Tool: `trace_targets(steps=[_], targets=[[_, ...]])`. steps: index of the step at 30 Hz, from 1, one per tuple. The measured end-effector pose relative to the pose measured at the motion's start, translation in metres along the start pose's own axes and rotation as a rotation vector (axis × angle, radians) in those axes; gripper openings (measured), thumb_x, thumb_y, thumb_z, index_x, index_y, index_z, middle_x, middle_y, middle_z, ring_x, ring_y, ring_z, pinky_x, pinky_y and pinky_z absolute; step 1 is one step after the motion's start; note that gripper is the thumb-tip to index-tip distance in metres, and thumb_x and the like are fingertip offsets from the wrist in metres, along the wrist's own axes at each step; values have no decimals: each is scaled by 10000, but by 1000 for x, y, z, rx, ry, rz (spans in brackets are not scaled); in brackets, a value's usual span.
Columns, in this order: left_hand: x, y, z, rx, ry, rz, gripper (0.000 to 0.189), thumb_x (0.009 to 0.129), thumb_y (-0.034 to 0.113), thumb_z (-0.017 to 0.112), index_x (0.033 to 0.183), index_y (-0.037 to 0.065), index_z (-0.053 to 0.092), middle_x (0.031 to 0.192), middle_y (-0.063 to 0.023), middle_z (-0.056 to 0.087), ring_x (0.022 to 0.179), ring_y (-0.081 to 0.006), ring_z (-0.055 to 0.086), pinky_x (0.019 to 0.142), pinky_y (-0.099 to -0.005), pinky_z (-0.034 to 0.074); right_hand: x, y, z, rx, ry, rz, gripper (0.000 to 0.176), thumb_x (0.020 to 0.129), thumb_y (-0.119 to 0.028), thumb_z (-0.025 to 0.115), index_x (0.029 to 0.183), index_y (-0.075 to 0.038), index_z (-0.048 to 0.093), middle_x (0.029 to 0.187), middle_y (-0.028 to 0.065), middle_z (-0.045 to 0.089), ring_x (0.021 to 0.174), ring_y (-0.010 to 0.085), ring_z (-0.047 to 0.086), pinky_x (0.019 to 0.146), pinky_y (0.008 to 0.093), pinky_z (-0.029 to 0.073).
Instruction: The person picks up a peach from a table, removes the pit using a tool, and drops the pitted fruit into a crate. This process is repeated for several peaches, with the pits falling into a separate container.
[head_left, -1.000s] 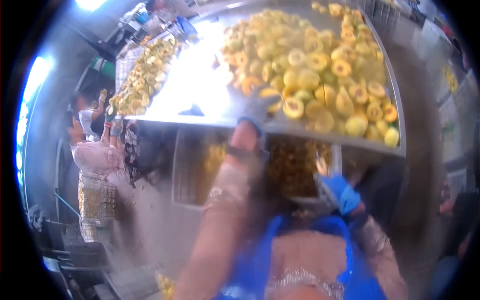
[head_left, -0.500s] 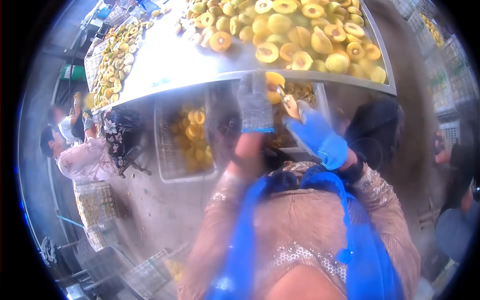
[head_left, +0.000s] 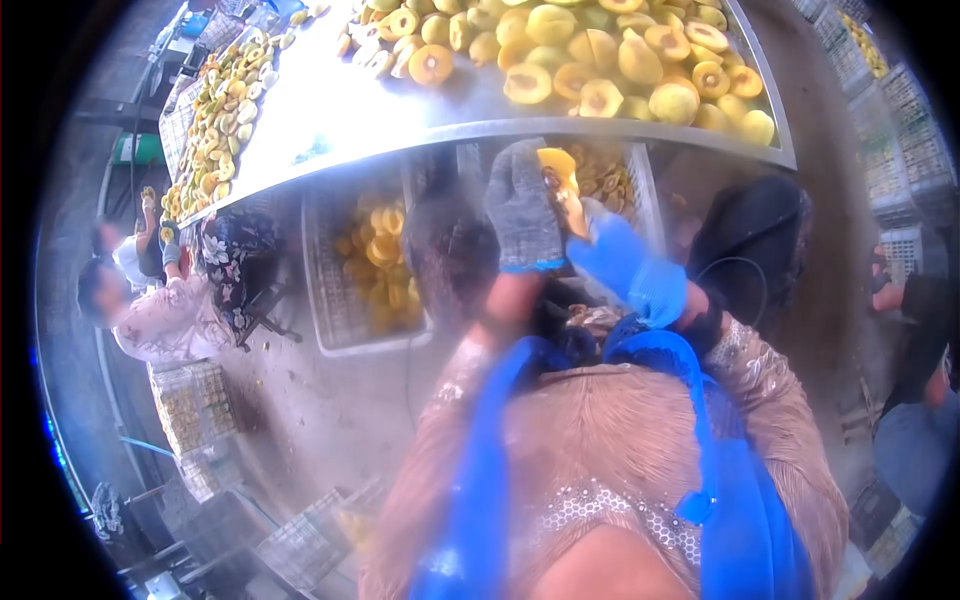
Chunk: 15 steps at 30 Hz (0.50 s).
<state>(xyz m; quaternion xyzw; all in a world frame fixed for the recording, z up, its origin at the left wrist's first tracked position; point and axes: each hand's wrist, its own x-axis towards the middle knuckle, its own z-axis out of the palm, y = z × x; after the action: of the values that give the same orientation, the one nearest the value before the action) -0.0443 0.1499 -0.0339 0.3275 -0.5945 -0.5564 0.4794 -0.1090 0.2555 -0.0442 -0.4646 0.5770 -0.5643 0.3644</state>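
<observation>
My left hand [head_left: 524, 205], in a grey knit glove, is closed around a yellow peach half [head_left: 557, 163] just below the table's near edge. In my right hand [head_left: 632, 262], gloved in blue, is a small hand tool [head_left: 573, 212] with a tan handle. The tool's working end is at the cut face of the peach half; its tip is hard to make out. Many peach halves [head_left: 600, 98] lie on the metal table [head_left: 400, 138] beyond my hands. A crate holding brown pits or scraps [head_left: 605, 172] sits beneath the hands.
A white crate [head_left: 345, 347] with yellow peach pieces [head_left: 385, 240] stands on the floor to the left. Co-workers [head_left: 165, 315] sit along the table's left side, near another fruit pile [head_left: 225, 120]. Stacked crates [head_left: 905, 130] line the right, where another person [head_left: 915, 440] is partly visible.
The peach half has turned in my left hand, and the tool has shifted slightly left against it. My right hand has come a little closer to the left.
</observation>
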Motion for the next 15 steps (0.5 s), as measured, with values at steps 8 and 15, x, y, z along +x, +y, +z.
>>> trace_targets(steps=[8, 15], targets=[[12, -32, -11, -348, -166, -116, 206, 920, 185, 477, 1027, 34, 568, 899, -105, 593, 806, -180, 580, 714, -296, 497, 11, -28, -21, 1043, -397, 789, 154, 875, -149, 532, 967, -86, 426, 571, -24, 400, 387, 35, 332, 325, 180, 240], [36, 18, -72, 1175, 145, 671, 197, 917, 193, 490, 1022, 44, 565, 955, -94, 578, 810, -202, 588, 704, -315, 516, 3, -19, -33, 158, -302, 410, 208, 860, -226, 560, 955, -42, 543, 658, 40, 532, 514, 131, 487, 466, 266, 388]])
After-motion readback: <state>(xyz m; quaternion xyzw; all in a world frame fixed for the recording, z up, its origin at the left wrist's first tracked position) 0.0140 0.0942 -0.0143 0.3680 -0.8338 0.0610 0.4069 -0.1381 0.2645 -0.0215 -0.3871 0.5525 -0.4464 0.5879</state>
